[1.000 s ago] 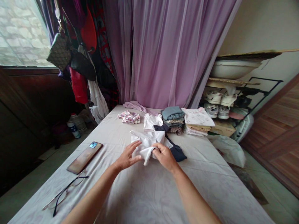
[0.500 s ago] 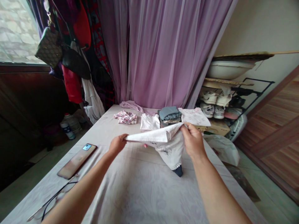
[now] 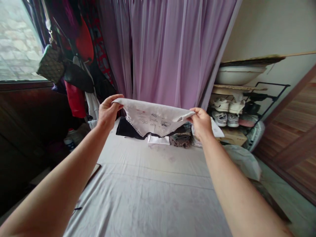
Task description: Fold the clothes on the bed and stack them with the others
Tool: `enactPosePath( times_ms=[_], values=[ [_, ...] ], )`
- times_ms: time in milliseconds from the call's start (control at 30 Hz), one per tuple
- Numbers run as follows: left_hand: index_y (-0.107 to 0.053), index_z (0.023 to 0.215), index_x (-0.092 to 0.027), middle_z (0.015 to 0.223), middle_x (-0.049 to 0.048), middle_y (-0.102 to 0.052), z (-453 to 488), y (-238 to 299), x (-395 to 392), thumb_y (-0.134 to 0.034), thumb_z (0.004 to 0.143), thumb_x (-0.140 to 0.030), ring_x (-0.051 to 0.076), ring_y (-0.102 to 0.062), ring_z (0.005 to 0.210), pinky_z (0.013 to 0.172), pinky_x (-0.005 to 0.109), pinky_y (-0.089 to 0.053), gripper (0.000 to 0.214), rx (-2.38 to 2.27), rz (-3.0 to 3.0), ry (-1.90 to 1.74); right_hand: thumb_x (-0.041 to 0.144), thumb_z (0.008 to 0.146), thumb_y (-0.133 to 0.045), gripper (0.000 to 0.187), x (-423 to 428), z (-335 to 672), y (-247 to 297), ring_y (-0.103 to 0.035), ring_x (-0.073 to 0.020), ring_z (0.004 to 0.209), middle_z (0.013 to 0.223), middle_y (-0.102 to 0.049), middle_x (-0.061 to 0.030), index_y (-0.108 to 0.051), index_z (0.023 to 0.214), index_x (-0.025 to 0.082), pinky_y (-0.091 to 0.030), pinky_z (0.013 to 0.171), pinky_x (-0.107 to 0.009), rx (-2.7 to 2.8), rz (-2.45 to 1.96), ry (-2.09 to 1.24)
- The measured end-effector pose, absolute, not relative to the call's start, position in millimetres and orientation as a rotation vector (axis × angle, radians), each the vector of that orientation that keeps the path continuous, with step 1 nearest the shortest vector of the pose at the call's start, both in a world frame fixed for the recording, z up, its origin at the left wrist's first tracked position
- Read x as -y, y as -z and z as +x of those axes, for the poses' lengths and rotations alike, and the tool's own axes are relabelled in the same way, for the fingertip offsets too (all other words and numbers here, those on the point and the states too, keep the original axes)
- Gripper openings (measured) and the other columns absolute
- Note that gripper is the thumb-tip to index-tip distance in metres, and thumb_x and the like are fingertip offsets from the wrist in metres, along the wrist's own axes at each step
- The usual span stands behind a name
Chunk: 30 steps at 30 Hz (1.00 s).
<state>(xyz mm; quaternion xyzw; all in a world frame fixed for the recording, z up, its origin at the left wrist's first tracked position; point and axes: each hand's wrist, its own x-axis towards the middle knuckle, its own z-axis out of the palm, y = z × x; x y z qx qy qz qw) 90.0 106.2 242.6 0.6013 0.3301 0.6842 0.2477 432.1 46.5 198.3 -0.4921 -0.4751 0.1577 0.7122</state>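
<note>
As I reach out over a bed (image 3: 148, 194) spread with a pale sheet, a sheer lilac curtain (image 3: 168, 49) fills the wall ahead of me. To its left, bags hang in a dark cluster, among them a red bag (image 3: 75, 98) and a patterned handbag (image 3: 50, 64). To its right stands a black metal rack (image 3: 271, 95) holding white sneakers (image 3: 221, 105) below a white basin (image 3: 237, 75), with a cardboard box (image 3: 233, 136) beside them and a white plastic bag (image 3: 243, 161) near the bed's edge. At the far end of the bed lie a folded stack of clothes (image 3: 180, 140), a folded white garment (image 3: 158, 140) and a navy garment (image 3: 125, 128). Above them, off the sheet, I hold a white printed cloth (image 3: 150, 117) with a lace edge, spread wide and sagging into a shallow curve. My left grip (image 3: 107, 112) is closed on one corner, its fingers wrapped over the fabric. My right grip (image 3: 201, 123) pinches the opposite corner between thumb and fingers, with nothing else in it.
</note>
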Motion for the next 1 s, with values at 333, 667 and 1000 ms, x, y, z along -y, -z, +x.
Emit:
enactPosePath(
  times_ms=[333,667,1000],
  values=[
    [-0.065,0.075,-0.019,0.073,0.0009,-0.069,66,-46,23,-0.047,0.077,-0.039,0.02,-0.064,0.078,0.074,0.03,-0.05,0.027,-1.381,1.618,-1.222,0.048,0.065,-0.057,0.03,62,402,-23,-0.06,-0.0196,0.068,0.071,-0.067,-0.002,-0.064,0.075,0.02,-0.046,0.063,-0.028,0.964,-1.427,-0.738],
    [-0.048,0.061,-0.02,0.056,-0.0022,-0.046,66,-25,27,-0.038,0.083,-0.041,0.014,-0.05,0.058,0.057,0.025,-0.03,0.032,-1.569,2.051,-0.569,0.046,0.069,-0.05,0.03,89,409,9,-0.067,-0.0317,0.093,0.089,-0.075,-0.0074,-0.069,0.079,0.025,-0.051,0.086,-0.042,0.994,-1.556,-0.656],
    [-0.063,0.071,-0.02,0.054,-0.0012,-0.052,69,-22,18,-0.039,0.08,-0.064,0.017,-0.053,0.055,0.055,0.026,-0.038,0.051,-1.548,1.779,-0.759,0.038,0.063,-0.053,0.043,81,416,47,-0.063,-0.0305,0.11,0.112,-0.072,-0.0126,-0.069,0.097,0.019,-0.045,0.1,-0.045,0.882,-1.545,-0.507]
  ],
)
